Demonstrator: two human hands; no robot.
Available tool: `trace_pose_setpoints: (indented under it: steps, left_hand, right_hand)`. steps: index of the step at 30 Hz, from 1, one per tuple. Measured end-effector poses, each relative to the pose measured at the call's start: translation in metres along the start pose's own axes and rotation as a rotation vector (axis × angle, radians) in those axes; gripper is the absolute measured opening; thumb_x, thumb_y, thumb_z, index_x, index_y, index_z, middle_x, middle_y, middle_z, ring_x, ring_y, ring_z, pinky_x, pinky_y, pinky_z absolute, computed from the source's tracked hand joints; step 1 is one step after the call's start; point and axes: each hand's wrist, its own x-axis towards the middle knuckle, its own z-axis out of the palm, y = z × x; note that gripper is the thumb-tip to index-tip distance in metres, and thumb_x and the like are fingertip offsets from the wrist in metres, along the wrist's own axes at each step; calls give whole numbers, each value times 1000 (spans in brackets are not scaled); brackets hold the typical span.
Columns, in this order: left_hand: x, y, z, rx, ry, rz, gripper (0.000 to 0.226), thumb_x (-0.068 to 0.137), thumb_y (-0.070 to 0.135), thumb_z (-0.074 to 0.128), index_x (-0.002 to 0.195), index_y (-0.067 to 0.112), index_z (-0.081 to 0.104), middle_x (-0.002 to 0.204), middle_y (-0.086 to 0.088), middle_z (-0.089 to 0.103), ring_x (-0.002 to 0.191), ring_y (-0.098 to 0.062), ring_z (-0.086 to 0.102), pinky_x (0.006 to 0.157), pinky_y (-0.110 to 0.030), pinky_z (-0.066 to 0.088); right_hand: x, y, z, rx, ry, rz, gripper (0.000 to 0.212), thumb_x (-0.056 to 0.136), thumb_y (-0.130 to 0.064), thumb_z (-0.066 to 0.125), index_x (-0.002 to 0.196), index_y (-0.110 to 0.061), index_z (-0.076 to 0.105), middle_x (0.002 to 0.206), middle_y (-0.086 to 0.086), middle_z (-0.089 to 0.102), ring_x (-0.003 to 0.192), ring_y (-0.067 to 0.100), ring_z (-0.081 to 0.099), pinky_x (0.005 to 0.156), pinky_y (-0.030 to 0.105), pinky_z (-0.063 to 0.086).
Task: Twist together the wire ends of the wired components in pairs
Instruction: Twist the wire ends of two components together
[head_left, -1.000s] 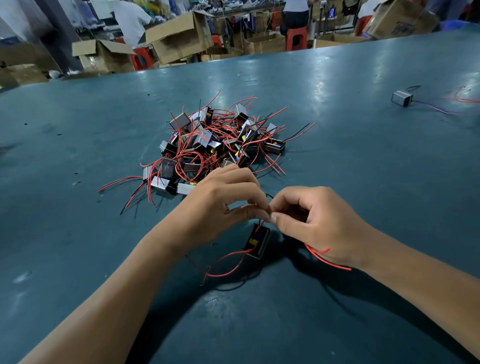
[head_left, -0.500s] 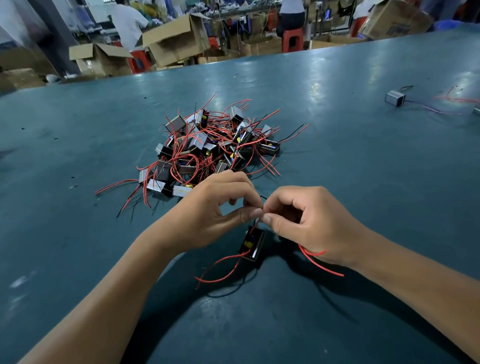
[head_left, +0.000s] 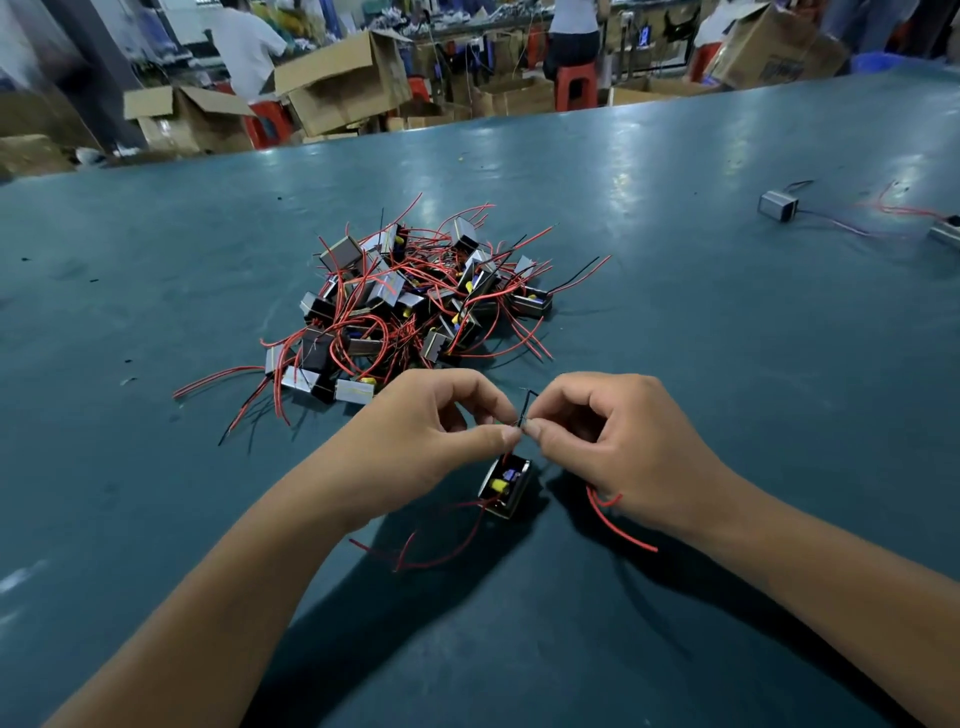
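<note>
Pinching the wire ends (head_left: 524, 415) at centre frame, left hand (head_left: 415, 441) and right hand (head_left: 613, 441) hold fingertip-tight above the component (head_left: 506, 486); best rolling firmly in one direction, ends aligned.

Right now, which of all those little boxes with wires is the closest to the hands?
The small wired box lying alone just under both hands. Its wires run up to the fingers, while the others sit heaped in the pile farther back.

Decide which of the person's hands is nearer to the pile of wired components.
Left. The left hand sits just below the pile, near its front edge; the right hand lies farther off to the pile's right.
</note>
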Motion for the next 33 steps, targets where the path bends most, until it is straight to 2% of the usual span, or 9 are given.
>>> trace_pose_setpoints:
  steps: [5, 9, 12, 16, 20, 24, 26, 29, 33]
  left_hand:
    - [3, -2, 1, 64, -6, 39, 10, 86, 25, 78, 81, 19, 72, 62, 13, 59, 56, -8, 43, 53, -20, 35]
    - [2, -1, 1, 243, 14, 128, 11, 87, 28, 77, 81, 23, 69, 75, 2, 63, 64, -23, 50, 60, -36, 42]
    - [2, -1, 2, 271, -2, 142, 11, 87, 21, 75, 80, 21, 66, 80, 5, 62, 74, -20, 55, 71, -42, 46]
    - [2, -2, -5, 303, -86, 122, 10, 90, 25, 72, 83, 24, 65, 81, 5, 63, 75, -19, 57, 72, -42, 48]
    - [6, -7, -11, 167, 8, 92, 17, 96, 32, 63, 84, 21, 69, 71, 9, 60, 62, -6, 51, 59, -18, 42]
    - [12, -10, -4, 212, 65, 52, 15, 95, 34, 63, 93, 21, 71, 76, 21, 66, 67, 2, 58, 63, -10, 43]
    - [13, -10, 0, 221, 30, 57, 16, 95, 35, 64, 96, 22, 73, 83, 16, 70, 76, 0, 64, 69, -15, 47]
    - [13, -10, 2, 170, 20, 52, 15, 96, 33, 64, 93, 22, 74, 77, 14, 68, 71, 2, 59, 69, -19, 46]
    - [13, -11, 5, -18, -37, -7, 13, 96, 25, 66, 86, 20, 71, 76, 1, 69, 74, -10, 58, 74, -29, 48]
  right_hand:
    - [2, 1, -2, -41, -31, 9, 13, 87, -15, 72, 76, -22, 70, 57, -19, 59, 49, 1, 50, 51, 9, 33]
    - [3, 1, -6, -71, -63, -1, 10, 88, -17, 73, 78, -21, 72, 61, -18, 62, 53, 1, 53, 53, 9, 35]
    - [5, 2, -10, -101, -94, -14, 9, 88, -17, 74, 80, -21, 73, 64, -21, 63, 57, -1, 56, 55, 7, 37]
    - [7, 2, -14, -143, -146, -47, 7, 88, -19, 73, 81, -22, 73, 71, -19, 66, 64, -2, 58, 60, 6, 38]
    - [9, 5, -21, -60, -48, -25, 5, 89, -26, 72, 84, -25, 70, 70, -16, 65, 61, 0, 56, 61, 10, 40]
    - [15, 11, -22, -52, 67, 78, 8, 86, -24, 75, 82, -24, 68, 63, -15, 61, 55, 1, 48, 56, 11, 38]
    - [14, 12, -17, -86, 4, 102, 10, 83, -30, 77, 80, -25, 69, 63, -12, 63, 52, 1, 48, 53, 11, 38]
    - [12, 13, -14, -131, -7, 123, 11, 84, -34, 76, 78, -28, 70, 64, -12, 65, 52, 2, 51, 54, 12, 40]
    - [14, 15, -12, -150, -22, 159, 11, 86, -36, 73, 77, -30, 71, 63, -16, 65, 54, -1, 54, 56, 10, 39]
